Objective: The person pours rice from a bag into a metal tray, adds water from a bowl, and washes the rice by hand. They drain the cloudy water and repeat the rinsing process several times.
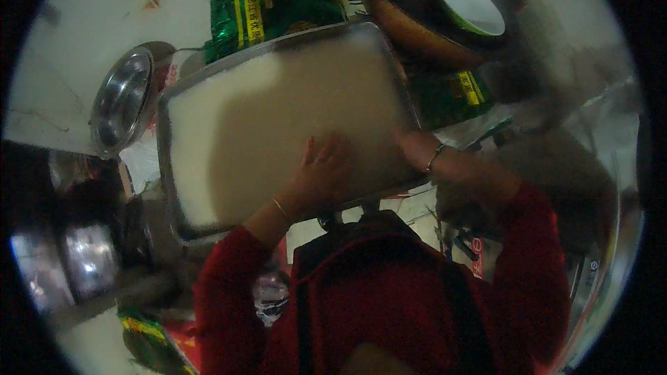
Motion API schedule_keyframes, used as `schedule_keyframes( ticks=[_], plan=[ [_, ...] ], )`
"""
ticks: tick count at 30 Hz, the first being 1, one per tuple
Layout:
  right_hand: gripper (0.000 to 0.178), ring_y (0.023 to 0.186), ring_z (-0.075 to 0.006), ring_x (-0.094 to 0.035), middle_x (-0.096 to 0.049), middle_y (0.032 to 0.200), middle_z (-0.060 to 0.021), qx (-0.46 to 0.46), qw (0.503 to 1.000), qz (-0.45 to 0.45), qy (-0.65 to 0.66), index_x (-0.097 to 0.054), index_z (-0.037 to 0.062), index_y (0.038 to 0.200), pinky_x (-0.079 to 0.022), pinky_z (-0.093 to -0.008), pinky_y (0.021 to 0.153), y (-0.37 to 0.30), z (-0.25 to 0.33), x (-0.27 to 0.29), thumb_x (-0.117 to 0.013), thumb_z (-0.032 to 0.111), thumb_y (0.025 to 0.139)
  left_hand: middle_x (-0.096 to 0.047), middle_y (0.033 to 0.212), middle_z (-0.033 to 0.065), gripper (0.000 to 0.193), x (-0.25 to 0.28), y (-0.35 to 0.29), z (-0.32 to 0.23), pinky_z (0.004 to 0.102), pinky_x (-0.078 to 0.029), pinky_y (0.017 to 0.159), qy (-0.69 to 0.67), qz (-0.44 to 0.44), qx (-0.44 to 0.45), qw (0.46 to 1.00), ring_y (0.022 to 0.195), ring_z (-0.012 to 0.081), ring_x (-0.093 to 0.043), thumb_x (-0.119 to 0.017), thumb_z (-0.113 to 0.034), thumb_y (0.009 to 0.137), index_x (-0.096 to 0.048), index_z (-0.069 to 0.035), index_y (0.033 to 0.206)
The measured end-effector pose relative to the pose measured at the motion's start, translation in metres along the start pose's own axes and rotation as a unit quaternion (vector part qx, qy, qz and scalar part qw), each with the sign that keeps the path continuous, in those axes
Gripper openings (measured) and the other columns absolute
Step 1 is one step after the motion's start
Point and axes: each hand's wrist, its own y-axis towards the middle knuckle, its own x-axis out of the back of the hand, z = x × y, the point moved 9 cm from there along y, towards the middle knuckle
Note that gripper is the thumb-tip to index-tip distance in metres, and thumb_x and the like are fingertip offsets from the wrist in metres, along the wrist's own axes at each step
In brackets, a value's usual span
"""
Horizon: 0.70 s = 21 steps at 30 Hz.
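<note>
A smoothing step, by the look of it: here's the left hand (328, 161), fingers loosely spread, clutching nothing visible, over the pale fill (257, 125) that reaches all four edges of the metal tray (165, 160). Over at the right edge, the right hand (415, 147) is too dim to call its grip; the next stroke likely wants light, flat fingers.

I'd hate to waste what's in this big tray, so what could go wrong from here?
The left hand is over the pale contents near the close rim, so a hard sweep might push some out. The tray overlaps a green bag at its far edge; if it rests on that, it could tilt. A bump might also jostle the green-edged bowl beyond the far right corner.
</note>
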Motion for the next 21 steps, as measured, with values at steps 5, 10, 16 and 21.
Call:
schedule_keyframes(
  ticks=[5,10,16,21],
  plan=[
    [0.038,0.089,-0.0289,-0.059,-0.062,0.096,-0.0142,0.058,0.953,0.013,0.297,-0.054,0.0116,0.113,-0.046,-0.0413,0.081,0.039,0.009,-0.046,-0.058,0.010,0.076,-0.019,0.146,0.0123,0.064,0.002,-0.047,0.033,0.0600,-0.006,0.105,-0.013,0.079,0.104,0.991,0.136,0.0349,-0.009,-0.051,-0.045,0.082,-0.033,-0.018,0.136],
    [0.048,0.091,-0.0303,-0.059,-0.062,0.099,-0.0144,0.062,0.910,-0.007,0.411,-0.054,0.0132,0.117,-0.044,-0.0438,0.088,0.049,0.017,-0.052,-0.066,0.016,0.072,-0.012,0.147,0.0158,0.076,0.027,-0.165,0.109,0.0597,-0.008,0.104,0.064,0.056,0.408,0.909,0.136,0.0359,-0.006,-0.050,-0.052,0.081,-0.022,-0.014,0.141],
    [0.048,0.102,-0.0315,-0.050,-0.050,0.115,-0.0133,0.254,0.945,-0.165,0.122,-0.055,0.0132,0.112,-0.043,-0.0407,0.087,0.055,0.133,0.004,-0.070,0.018,0.066,-0.009,0.147,0.0195,0.082,0.014,-0.251,0.142,0.0605,-0.007,0.104,-0.057,0.025,0.596,0.801,0.136,0.0389,-0.004,-0.050,-0.058,0.080,-0.020,-0.011,0.141],
    [0.061,0.107,-0.0347,-0.048,-0.048,0.117,-0.0160,0.246,0.949,-0.180,0.081,-0.048,0.0129,0.121,-0.041,-0.0425,0.090,0.082,0.123,0.030,-0.071,0.025,0.066,-0.009,0.146,0.0223,0.084,0.015,-0.236,0.143,0.0618,-0.008,0.103,-0.035,0.023,0.609,0.792,0.135,0.0405,-0.006,-0.050,-0.060,0.079,-0.020,-0.010,0.141]
  ],
)
